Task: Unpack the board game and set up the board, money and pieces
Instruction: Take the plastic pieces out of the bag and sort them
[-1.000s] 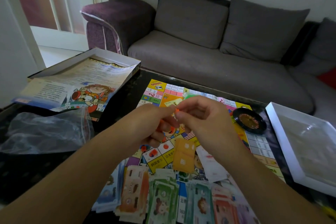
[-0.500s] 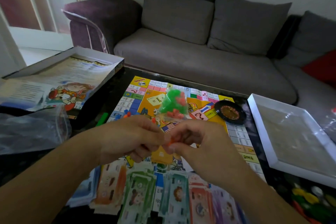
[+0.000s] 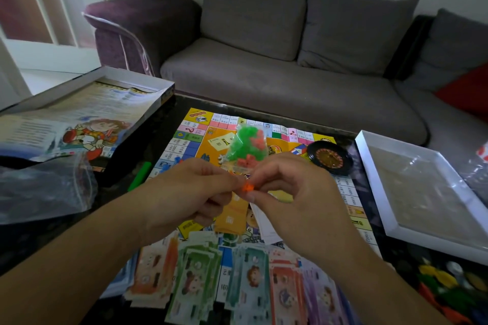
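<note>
The colourful game board (image 3: 195,137) lies open on the dark table. Over its middle, my left hand (image 3: 184,192) and my right hand (image 3: 293,192) meet, and both pinch a small orange piece (image 3: 247,188) between their fingertips. Just beyond my fingers a clear bag of green and red pieces (image 3: 244,148) stands on the board. Rows of paper money (image 3: 250,282) in orange, green, teal, red and purple lie along the near edge. An orange card stack (image 3: 231,219) and a white card stack (image 3: 265,227) lie on the board under my hands.
A small black roulette wheel (image 3: 329,157) sits on the board's right side. The box lid with a rule sheet (image 3: 79,119) lies at left, an empty plastic bag (image 3: 45,190) before it. A green stick (image 3: 140,175) lies near the board. A white box tray (image 3: 412,192) stands right, loose coloured pieces (image 3: 446,287) below it.
My hands dropped lower over the board while the view tilted, uncovering the bag of green and red pieces. Both hands still pinch the small orange piece.
</note>
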Available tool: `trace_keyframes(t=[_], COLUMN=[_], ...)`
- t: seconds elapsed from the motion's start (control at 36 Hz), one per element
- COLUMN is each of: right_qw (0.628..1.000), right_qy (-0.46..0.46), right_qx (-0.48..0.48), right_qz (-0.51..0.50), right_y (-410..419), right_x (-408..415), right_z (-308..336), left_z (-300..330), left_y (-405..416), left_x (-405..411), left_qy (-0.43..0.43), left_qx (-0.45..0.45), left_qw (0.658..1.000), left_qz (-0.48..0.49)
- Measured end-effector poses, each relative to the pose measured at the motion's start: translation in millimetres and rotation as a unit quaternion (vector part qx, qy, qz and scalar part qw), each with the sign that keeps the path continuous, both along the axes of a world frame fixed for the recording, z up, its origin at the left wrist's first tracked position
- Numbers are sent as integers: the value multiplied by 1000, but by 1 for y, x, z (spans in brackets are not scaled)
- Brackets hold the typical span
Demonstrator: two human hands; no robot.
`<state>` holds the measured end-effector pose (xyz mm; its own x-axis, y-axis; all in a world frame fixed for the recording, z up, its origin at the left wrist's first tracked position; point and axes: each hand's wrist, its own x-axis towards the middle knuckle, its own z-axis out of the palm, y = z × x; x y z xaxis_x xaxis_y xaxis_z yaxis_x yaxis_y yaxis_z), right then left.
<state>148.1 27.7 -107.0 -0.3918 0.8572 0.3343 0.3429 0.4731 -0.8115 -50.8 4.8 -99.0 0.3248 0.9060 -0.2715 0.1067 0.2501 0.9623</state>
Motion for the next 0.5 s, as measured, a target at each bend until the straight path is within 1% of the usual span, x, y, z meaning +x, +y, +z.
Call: trace_keyframes(t=[0.14, 0.22, 0.31, 0.42, 0.5], right_qw=[998, 997, 996, 986, 982], right_qy=[47, 55, 25, -56, -100], right_qx=[32, 54, 85, 155, 156], right_qz=[-8, -19, -23, -30, -39], right_y=[2, 2, 3, -1, -5], right_x=[-1, -2, -2, -4, -6], right_z=[-5, -7, -7, -4, -3], left_z=[-5, -6, -4, 0, 0], left_y=[-2, -3, -5, -7, -9], left_x=[-3, 1, 2, 3, 5], left_qy=[-43, -59, -45, -7, 16], left_qx=[-14, -28, -28, -17, -11], left_qw=[999, 997, 997, 998, 997], left_qz=[19, 41, 53, 57, 74])
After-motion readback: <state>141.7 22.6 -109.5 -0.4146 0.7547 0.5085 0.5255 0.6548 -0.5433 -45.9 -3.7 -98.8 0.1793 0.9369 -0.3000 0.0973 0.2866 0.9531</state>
